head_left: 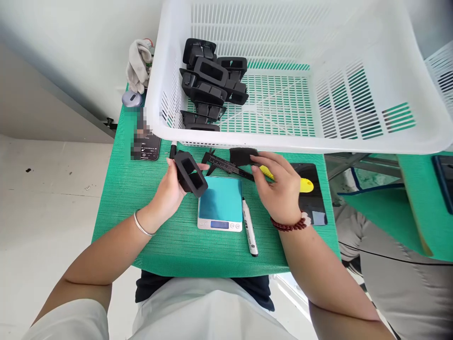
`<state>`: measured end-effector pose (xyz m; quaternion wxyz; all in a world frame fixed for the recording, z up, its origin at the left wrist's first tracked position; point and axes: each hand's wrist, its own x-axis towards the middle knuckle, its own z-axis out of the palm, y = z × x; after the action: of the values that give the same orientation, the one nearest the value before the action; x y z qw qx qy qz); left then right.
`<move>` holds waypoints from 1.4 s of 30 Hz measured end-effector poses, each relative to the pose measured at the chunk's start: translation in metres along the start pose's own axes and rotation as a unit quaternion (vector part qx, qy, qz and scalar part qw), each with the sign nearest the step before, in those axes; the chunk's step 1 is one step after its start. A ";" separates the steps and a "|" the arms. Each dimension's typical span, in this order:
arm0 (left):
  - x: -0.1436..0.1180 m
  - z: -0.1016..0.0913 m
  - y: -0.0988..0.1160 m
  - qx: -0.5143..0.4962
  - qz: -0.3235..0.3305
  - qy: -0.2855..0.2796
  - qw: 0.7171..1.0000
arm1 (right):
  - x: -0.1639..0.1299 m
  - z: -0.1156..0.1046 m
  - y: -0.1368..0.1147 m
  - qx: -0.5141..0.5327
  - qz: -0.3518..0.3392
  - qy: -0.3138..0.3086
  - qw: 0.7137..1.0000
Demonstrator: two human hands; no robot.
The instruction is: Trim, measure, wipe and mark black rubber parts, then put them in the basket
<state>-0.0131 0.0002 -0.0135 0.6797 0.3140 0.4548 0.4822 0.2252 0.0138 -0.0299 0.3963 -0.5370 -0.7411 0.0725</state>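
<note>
Black plastic frame (190, 173) pinched in my left hand (169, 191), above scale (220, 204). Right hand (279, 186) closes on caliper (230, 167) beside it. I judge measuring step; next, jaws across frame.

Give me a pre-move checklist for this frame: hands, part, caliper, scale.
1. Left hand grips the black frame part: ok, fingers wrap it, held above the mat.
2. Right hand on the caliper: ok, fingers rest at its right end; a yellow tool shows under the hand.
3. Scale platform free: ok, nothing lies on it.
4. Scale readout: cannot tell, display too small.
5. Marker pen clear of the scale: ok, it lies along its right side.
6. White basket stock: ok, black parts piled in its left corner.
</note>
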 end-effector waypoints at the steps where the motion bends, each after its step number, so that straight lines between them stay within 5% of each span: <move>1: -0.001 0.000 0.001 0.004 -0.008 -0.023 1.000 | -0.001 -0.002 -0.004 -0.008 -0.012 0.025 1.000; 6: -0.003 -0.002 -0.001 -0.013 -0.033 -0.084 0.996 | -0.007 -0.007 -0.015 -0.005 -0.054 0.113 0.992; 10: -0.003 -0.003 -0.005 -0.022 -0.033 -0.110 0.993 | -0.011 -0.008 -0.019 0.081 -0.025 0.110 0.990; 15: -0.003 -0.003 -0.009 0.104 0.008 -0.117 0.988 | -0.015 -0.012 -0.034 0.207 -0.083 0.024 0.974; 23: -0.006 -0.002 -0.016 0.188 0.053 -0.098 0.976 | -0.015 -0.017 -0.056 0.411 -0.062 -0.158 0.896; 26: -0.008 0.000 -0.015 0.194 0.050 -0.118 0.973 | -0.016 -0.012 -0.055 0.364 -0.054 -0.152 0.917; 34: -0.014 0.001 -0.015 0.194 0.049 -0.161 0.967 | -0.021 -0.004 -0.054 0.190 -0.019 -0.019 0.981; 42: -0.017 0.004 -0.017 0.233 0.090 -0.108 0.962 | -0.016 -0.003 -0.059 0.158 -0.027 -0.114 0.980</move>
<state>-0.0055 -0.0211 -0.0213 0.5866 0.5532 0.4486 0.3856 0.1852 -0.0256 -0.0042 0.3906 -0.4358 -0.7748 0.2393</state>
